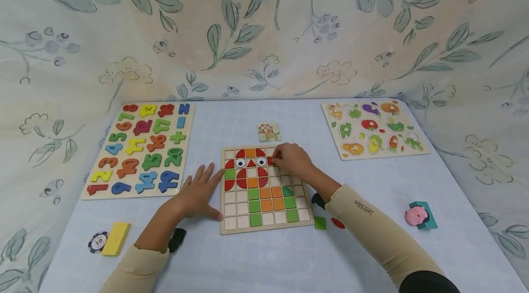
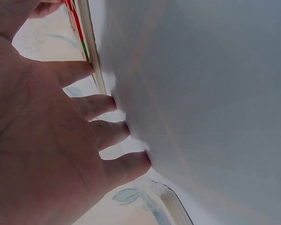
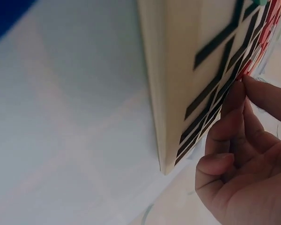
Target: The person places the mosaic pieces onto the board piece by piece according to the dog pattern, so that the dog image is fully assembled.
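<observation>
A square wooden grid board (image 1: 223, 233) lies mid-table, partly filled with red, orange and green tiles and two eye tiles. At its upper right, my right hand (image 1: 293, 160) pinches a small red tile (image 1: 270, 160) between thumb and forefinger, over the grid. In the right wrist view the fingertips (image 3: 239, 91) meet at the red piece, close to the board's surface. My left hand (image 1: 196, 199) lies with fingers spread along the board's left side, thumb and forefinger touching the edge. The left wrist view shows its fingertips (image 2: 145, 161) down on the cloth.
A small picture card (image 1: 268, 132) lies behind the board. A number puzzle (image 1: 186, 146) stands left, a vegetable puzzle (image 1: 343, 156) right. Near the right forearm lie a green tile (image 1: 320, 223) and a red piece (image 1: 338, 223). A yellow block (image 1: 116, 239) and poker chip (image 1: 98, 242) lie front left.
</observation>
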The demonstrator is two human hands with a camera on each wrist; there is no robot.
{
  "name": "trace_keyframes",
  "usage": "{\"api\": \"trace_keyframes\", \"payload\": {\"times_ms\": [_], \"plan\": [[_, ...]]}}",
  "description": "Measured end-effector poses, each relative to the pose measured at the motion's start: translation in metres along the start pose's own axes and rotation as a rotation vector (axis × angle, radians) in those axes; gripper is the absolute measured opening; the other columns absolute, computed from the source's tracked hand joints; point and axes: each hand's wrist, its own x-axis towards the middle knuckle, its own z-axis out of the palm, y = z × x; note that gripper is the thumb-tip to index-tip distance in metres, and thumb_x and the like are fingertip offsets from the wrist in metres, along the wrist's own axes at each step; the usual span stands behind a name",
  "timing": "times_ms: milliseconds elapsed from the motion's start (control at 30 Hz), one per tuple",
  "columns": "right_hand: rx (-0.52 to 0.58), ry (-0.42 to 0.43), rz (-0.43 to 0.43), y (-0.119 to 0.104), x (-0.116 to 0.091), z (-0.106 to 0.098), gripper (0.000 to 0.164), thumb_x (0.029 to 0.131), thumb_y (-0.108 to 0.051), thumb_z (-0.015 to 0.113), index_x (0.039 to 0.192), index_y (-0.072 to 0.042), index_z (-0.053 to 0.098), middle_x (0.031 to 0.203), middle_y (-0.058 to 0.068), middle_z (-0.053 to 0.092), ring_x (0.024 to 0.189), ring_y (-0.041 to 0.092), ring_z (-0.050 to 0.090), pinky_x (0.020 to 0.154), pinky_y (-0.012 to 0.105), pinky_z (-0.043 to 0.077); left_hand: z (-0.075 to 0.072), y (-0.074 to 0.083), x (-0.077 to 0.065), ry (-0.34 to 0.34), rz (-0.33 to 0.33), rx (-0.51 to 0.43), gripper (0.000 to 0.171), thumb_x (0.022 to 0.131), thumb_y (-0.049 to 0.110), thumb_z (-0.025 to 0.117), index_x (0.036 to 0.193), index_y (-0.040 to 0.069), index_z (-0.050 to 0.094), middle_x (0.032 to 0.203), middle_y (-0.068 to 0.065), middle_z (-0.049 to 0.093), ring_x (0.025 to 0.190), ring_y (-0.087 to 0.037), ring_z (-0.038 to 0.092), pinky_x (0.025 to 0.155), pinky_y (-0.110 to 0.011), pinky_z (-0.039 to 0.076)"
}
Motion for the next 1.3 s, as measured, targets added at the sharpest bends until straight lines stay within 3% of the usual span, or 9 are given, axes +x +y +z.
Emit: {"api": "trace_keyframes", "payload": {"times_ms": [233, 433, 633, 800, 967, 1100, 1200, 1300], "plan": [[0.062, -0.073, -0.033, 0.008, 0.000, -0.005, 0.010, 0.085, -0.024, 0.063, 0.086, -0.015, 0.066, 0.081, -0.004, 0.064, 0.071, 0.011, 0.056, 0.063, 0.027, 0.048, -0.001, 0.003, 0.001, -0.018, -0.007, 0.018, 0.118, 0.051, 0.045, 0.083, 0.146, 0.022, 0.017, 0.152, -0.011, 0.002, 0.137, -0.035, -0.008, 0.105, -0.061, 0.001], [0.107, -0.102, -0.113, 0.016, -0.008, -0.029, 0.014, 0.088, -0.020, 0.059, 0.097, -0.012, 0.066, 0.085, -0.003, 0.064, 0.076, 0.012, 0.056, 0.066, 0.027, 0.048, -0.003, 0.003, 0.001, 0.001, -0.006, 0.036, 0.119, 0.050, 0.045, 0.083, 0.146, 0.019, 0.017, 0.152, -0.013, 0.003, 0.137, -0.037, -0.006, 0.104, -0.063, 0.002], [0.053, -0.174, -0.138, 0.049, -0.050, -0.051, 0.010, 0.086, -0.018, 0.061, 0.093, -0.013, 0.066, 0.082, -0.004, 0.063, 0.072, 0.012, 0.054, 0.062, 0.024, 0.047, -0.001, 0.003, 0.002, -0.008, 0.010, 0.037, 0.119, 0.050, 0.047, 0.082, 0.146, 0.018, 0.017, 0.152, -0.014, 0.003, 0.137, -0.038, -0.007, 0.103, -0.064, 0.002], [0.043, -0.276, -0.085, 0.078, -0.086, -0.050, 0.005, 0.084, -0.017, 0.063, 0.089, -0.019, 0.066, 0.081, -0.006, 0.063, 0.072, 0.012, 0.053, 0.064, 0.024, 0.047, -0.002, 0.003, 0.003, -0.021, 0.016, 0.041, 0.119, 0.051, 0.047, 0.082, 0.146, 0.018, 0.016, 0.152, -0.015, 0.002, 0.137, -0.038, -0.007, 0.103, -0.065, 0.002], [0.057, -0.371, -0.064, 0.091, -0.118, -0.045, 0.009, 0.082, -0.018, 0.067, 0.087, -0.024, 0.065, 0.077, -0.011, 0.059, 0.073, 0.010, 0.052, 0.065, 0.024, 0.047, -0.005, 0.005, 0.002, -0.025, 0.018, 0.031, 0.119, 0.051, 0.046, 0.082, 0.146, 0.017, 0.016, 0.151, -0.016, 0.002, 0.136, -0.039, -0.007, 0.102, -0.065, 0.002], [0.005, -0.344, -0.140, 0.091, -0.133, -0.033, 0.017, 0.075, -0.026, 0.073, 0.089, -0.025, 0.064, 0.078, -0.015, 0.057, 0.072, 0.007, 0.052, 0.062, 0.022, 0.046, -0.004, 0.003, 0.000, -0.019, 0.008, 0.039, 0.119, 0.051, 0.046, 0.082, 0.146, 0.017, 0.016, 0.152, -0.015, 0.002, 0.136, -0.038, -0.007, 0.102, -0.065, 0.003], [-0.108, -0.267, -0.233, 0.089, -0.141, -0.022, 0.026, 0.070, -0.030, 0.077, 0.091, -0.024, 0.064, 0.081, -0.017, 0.056, 0.068, 0.003, 0.049, 0.059, 0.018, 0.044, -0.003, 0.002, 0.000, -0.020, 0.006, 0.041, 0.119, 0.052, 0.047, 0.082, 0.146, 0.018, 0.016, 0.152, -0.015, 0.002, 0.137, -0.038, -0.007, 0.102, -0.065, 0.003], [-0.204, -0.218, -0.269, 0.086, -0.146, -0.020, 0.025, 0.069, -0.029, 0.078, 0.091, -0.022, 0.067, 0.080, -0.017, 0.055, 0.065, 0.001, 0.047, 0.057, 0.016, 0.043, -0.003, 0.004, 0.001, -0.017, 0.009, 0.040, 0.118, 0.052, 0.047, 0.082, 0.146, 0.019, 0.016, 0.152, -0.014, 0.002, 0.137, -0.037, -0.007, 0.103, -0.064, 0.003]]}}
